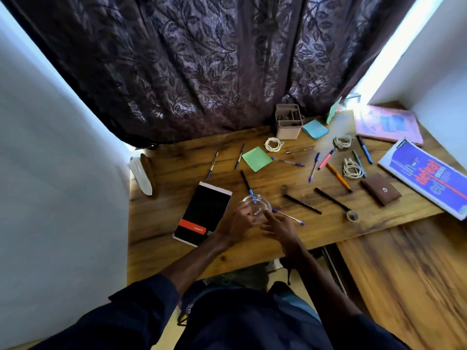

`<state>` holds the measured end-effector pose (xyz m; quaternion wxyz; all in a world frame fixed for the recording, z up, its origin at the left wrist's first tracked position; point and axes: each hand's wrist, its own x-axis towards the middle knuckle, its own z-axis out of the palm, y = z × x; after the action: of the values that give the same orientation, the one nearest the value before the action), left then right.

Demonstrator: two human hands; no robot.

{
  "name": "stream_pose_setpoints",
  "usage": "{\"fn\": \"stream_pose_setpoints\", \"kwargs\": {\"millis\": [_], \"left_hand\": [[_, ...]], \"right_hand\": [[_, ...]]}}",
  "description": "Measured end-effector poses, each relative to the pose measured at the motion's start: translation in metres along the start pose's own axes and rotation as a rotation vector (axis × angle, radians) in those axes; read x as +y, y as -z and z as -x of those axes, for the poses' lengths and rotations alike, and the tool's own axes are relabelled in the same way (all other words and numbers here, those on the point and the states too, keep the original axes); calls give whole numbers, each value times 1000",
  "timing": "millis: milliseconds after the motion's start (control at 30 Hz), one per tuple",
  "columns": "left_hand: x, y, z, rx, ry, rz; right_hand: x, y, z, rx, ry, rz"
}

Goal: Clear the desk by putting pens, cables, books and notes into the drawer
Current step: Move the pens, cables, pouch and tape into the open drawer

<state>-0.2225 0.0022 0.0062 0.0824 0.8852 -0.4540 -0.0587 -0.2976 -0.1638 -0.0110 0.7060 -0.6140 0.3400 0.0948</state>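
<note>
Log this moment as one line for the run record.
left hand: grips clear container | right hand: open beside it | pens, cables, notepad: on desk

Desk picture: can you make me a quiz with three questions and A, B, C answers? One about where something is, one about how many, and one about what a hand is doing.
1. Where does the black notepad lie?
A. On the desk, left of the left hand.
B. On top of the blue book.
C. On the floor.

2. How many coiled white cables lie on the desk?
A. One.
B. Three.
C. Six.

3. What is the left hand doing?
A. Lying flat on the notepad.
B. Writing with a pen.
C. Holding a clear round container.

Answers:
1 A, the notepad lies at the desk's left front, beside that hand.
2 B, one coil sits by the pen holder and two lie further right.
3 C, its fingers curl round the container.
</note>
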Motion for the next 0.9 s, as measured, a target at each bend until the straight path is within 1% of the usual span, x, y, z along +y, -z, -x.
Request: {"fn": "stream_pose_setpoints", "kwargs": {"millis": [33, 67, 100, 167, 200, 233, 333, 400, 467, 567, 667, 767, 833, 900], "left_hand": [[-6, -5, -3, 92, -45, 57], [-11, -10, -9, 158, -128, 33], [-9, -5, -8, 189, -175, 91], [-10, 10, -6, 227, -162, 188], [-14, 11, -4, 270, -106, 209], [-19, 10, -1, 321, -5, 274], [-31, 6, 13, 439, 452, 667], [-41, 10, 20, 414, 720, 853], [-58, 16, 27, 377, 853, 936], [-81, 30, 42, 441, 948, 941], [-107, 30, 58, 420, 1080, 912], [-138, 25, 76, 429, 1194, 780], [-154, 28, 86, 453, 1238, 698], [-166, 32, 99, 461, 1283, 653]], "right_hand": [[-3, 2, -2, 2, 8, -37], [-7, 5, -5, -1, 16, -55], [-10, 7, -8, -5, 22, -65], [-17, 9, -15, -13, 29, -74], [-20, 6, -20, -25, 35, -68], [-25, 1, -23, -26, 40, -66], [-42, -23, -32, 23, 43, -37], [-51, -42, -41, 18, 55, 53], [-59, -64, -49, -32, 61, 189], [-71, -101, -58, -112, 82, 304], [-75, -139, -65, -158, 89, 342], [-74, -174, -65, -238, 52, 325], [-72, -194, -60, -314, 10, 293], [-65, -209, -56, -352, -34, 294]]}}
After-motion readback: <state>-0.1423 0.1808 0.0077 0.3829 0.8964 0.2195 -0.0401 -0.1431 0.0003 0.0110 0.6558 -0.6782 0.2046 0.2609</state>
